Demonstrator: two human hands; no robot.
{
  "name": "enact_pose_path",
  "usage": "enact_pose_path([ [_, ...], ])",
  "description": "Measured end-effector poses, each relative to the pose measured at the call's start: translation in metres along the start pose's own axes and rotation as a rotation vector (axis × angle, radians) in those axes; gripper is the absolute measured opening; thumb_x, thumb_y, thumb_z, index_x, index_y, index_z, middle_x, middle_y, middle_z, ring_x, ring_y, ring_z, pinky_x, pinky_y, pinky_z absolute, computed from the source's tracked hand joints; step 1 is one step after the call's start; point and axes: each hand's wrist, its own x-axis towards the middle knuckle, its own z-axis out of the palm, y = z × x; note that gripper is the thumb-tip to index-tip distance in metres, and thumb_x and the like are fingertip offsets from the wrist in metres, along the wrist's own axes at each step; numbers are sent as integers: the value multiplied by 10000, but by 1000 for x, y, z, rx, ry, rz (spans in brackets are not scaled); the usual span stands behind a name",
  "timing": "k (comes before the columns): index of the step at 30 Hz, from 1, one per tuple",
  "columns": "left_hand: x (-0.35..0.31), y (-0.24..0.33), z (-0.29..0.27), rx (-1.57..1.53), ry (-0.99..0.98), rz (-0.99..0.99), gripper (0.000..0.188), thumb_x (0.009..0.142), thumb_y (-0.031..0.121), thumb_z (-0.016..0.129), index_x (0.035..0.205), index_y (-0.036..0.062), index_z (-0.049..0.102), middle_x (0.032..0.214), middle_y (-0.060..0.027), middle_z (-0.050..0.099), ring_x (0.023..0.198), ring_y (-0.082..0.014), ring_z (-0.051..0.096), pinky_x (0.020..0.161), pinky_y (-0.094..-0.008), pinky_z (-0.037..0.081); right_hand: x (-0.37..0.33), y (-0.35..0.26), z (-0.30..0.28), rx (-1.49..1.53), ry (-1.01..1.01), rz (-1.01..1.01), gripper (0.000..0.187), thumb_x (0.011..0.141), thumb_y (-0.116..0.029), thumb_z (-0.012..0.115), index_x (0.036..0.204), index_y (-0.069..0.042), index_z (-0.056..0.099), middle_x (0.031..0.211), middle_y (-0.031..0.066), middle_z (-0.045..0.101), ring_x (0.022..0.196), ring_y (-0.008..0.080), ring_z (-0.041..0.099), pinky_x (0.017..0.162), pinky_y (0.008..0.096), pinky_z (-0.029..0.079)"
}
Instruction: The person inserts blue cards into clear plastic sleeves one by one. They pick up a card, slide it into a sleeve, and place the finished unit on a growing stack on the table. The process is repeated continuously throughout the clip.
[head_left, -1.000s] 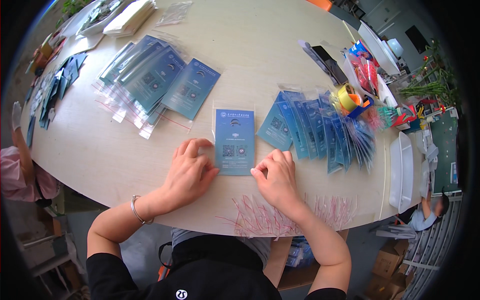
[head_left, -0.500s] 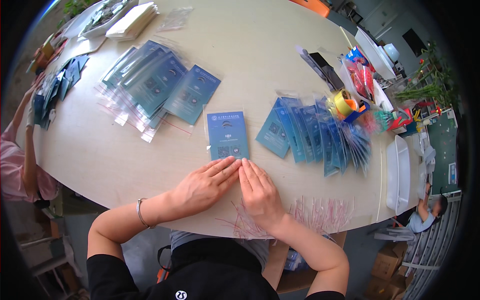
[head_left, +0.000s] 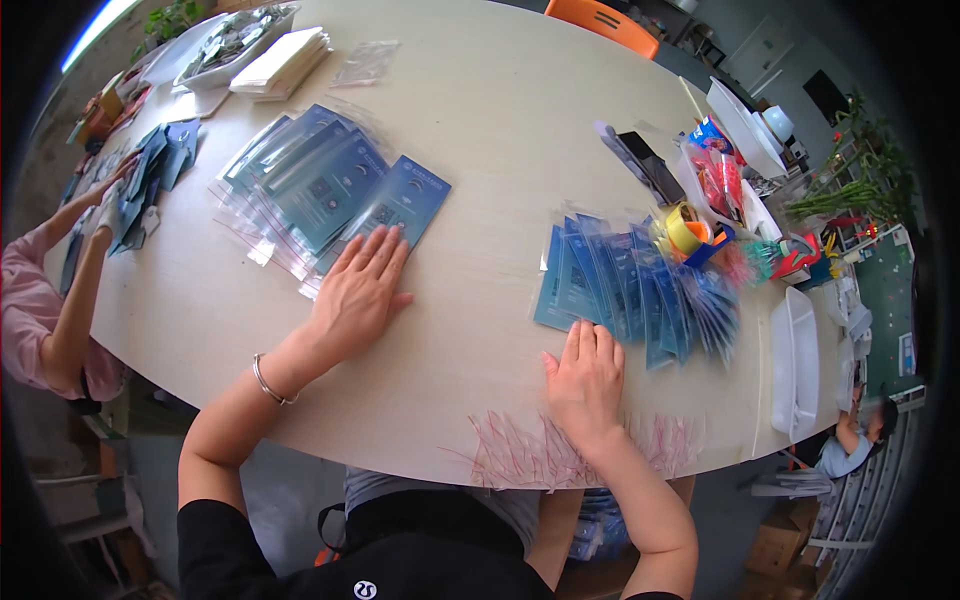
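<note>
My left hand lies flat, fingers stretched out, over the lower part of a blue-green printed card. This card is the rightmost of a spread stack of bagged cards on the left of the table. My right hand is open too, its fingertips resting at the lower edge of the leftmost card in a fanned row of bagged blue cards. Thin clear plastic bags with red seal lines lie along the front edge, partly under my right wrist.
A phone, yellow tape roll and white tray stand to the right. A tub of small parts and white packets lie far left. A co-worker's hands handle dark cards at the left.
The bagged card from the middle now appears at the left end of the right fan. My hands have parted: the left to the left stack, the right to the fan.
</note>
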Motion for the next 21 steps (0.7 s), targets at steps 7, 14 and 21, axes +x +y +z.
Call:
enact_pose_path([
  [7,24,69,-22,-380,-393,-20,504,906,174,631,1375,23,524,1506,-184,420,1306,-354,443,1078,-480,386,6,-10,-24,222,107,-95,359,827,-104,693,1143,50,623,1177,161,613,1109,315,557,942,448,435],
  [14,45,21,4,-190,-91,370,508,914,205,629,1412,211,529,1533,-66,410,1336,-324,418,1081,-450,384,7,-23,-22,562,94,-126,253,810,-8,666,1060,35,665,1105,152,634,1020,320,597,875,429,478],
  [21,15,55,1,-134,-48,241,593,853,287,692,1392,94,533,1088,-104,530,941,-242,525,840,-354,461,4,-24,-19,685,93,-94,231,782,17,689,1013,21,679,1031,130,638,968,315,606,855,418,481],
])
